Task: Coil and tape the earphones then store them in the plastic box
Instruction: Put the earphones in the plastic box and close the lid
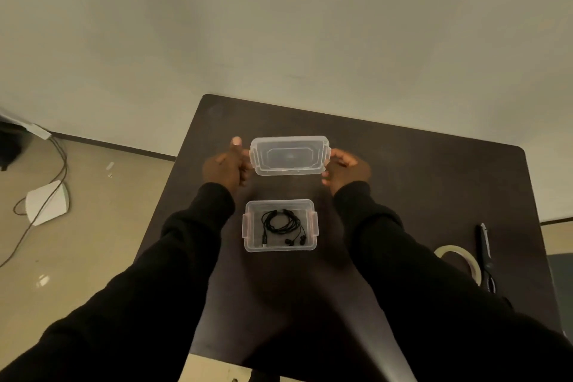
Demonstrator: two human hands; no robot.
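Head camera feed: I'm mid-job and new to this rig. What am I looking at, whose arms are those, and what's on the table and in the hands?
There is no machine: a person wears one camera on the head, looking down at their own arms in black sleeves. The left hand and right hand hold a clear lid by its ends, above the dark table. Nearer the person sits the open plastic box with coiled black earphones inside. At the right lie a tape roll and scissors.
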